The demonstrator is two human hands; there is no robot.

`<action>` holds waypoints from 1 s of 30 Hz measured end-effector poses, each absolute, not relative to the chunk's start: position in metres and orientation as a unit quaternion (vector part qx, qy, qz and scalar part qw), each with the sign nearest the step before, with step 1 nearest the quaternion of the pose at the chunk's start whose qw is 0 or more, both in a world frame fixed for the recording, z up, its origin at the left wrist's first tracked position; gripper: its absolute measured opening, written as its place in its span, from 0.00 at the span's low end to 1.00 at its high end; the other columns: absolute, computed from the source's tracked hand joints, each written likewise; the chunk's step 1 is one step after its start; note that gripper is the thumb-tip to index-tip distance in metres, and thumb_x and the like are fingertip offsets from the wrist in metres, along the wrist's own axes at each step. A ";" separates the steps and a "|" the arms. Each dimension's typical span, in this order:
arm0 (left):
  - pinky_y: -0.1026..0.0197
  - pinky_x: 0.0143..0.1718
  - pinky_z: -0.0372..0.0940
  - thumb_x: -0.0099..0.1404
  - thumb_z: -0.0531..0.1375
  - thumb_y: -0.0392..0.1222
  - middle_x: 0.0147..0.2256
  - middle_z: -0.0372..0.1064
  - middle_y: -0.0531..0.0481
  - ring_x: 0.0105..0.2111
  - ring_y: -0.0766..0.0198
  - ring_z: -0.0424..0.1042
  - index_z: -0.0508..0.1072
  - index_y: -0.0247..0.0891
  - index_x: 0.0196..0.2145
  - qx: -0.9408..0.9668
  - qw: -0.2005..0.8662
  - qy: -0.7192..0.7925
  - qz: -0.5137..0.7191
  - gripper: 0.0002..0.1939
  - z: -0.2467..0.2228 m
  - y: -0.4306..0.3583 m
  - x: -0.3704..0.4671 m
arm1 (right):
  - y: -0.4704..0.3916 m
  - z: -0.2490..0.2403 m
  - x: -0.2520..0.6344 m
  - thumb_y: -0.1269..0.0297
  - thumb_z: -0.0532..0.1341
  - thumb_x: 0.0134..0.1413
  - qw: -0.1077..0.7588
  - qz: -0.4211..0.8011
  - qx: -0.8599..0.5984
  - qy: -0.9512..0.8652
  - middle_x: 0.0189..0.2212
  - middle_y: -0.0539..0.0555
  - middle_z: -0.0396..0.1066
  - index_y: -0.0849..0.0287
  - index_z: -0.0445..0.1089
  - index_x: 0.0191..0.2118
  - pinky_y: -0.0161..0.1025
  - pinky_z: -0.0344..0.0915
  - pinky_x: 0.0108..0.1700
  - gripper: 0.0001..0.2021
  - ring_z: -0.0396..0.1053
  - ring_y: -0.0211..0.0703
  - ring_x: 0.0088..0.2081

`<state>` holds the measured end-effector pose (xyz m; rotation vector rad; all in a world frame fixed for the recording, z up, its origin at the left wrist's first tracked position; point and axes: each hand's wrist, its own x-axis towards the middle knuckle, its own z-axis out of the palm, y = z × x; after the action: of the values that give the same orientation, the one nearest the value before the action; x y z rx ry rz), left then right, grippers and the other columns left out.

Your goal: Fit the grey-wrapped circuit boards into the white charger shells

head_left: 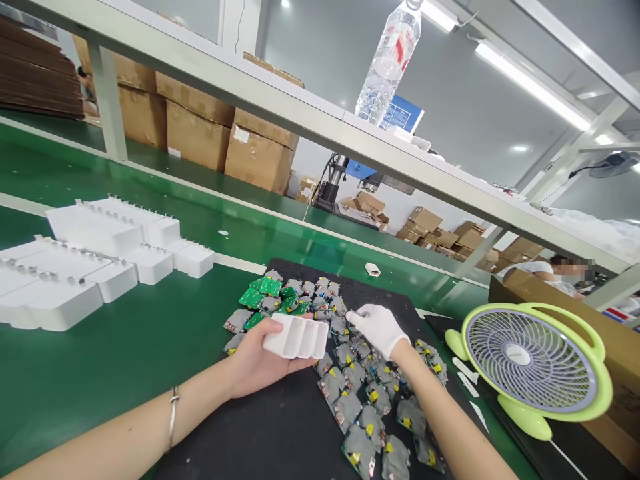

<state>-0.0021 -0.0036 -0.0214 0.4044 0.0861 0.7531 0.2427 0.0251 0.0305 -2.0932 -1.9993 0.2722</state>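
My left hand (255, 357), bare with a bracelet at the wrist, grips a row of three white plastic housings (298, 338), their hollow ends facing right. A white glove covers my right hand (379, 329), which is over a spread of circuit boards (353, 377) coated in grey compound. Its fingers are bent together, with the fingertips low among the boards; whatever is between them is hidden. Many of the boards show yellow parts. Several with bare green faces (271, 287) lie heaped beyond the left hand. All rest on a black mat (240, 427).
Rows of white housings with wires (90, 227) stand on the green table at left. One loose white housing (373, 269) lies behind the mat. A lime-green fan (520, 355) is at right beside a cardboard box (620, 360). Overhead runs a shelf (320, 123) carrying a water bottle (390, 63).
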 end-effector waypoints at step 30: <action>0.46 0.54 0.50 0.52 0.55 0.44 0.51 0.67 0.39 0.50 0.47 0.65 0.62 0.32 0.55 0.196 0.913 0.010 0.359 0.32 -0.026 0.000 -0.003 | -0.035 0.036 0.216 0.69 0.67 0.40 0.447 0.196 -0.478 -0.730 0.44 0.55 0.68 0.55 0.68 0.42 0.41 0.67 0.47 0.19 0.68 0.46 0.45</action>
<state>-0.0030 -0.0005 -0.0261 0.4045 0.0207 0.7392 0.2155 -0.0346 0.0358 -1.1823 -1.8078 0.4861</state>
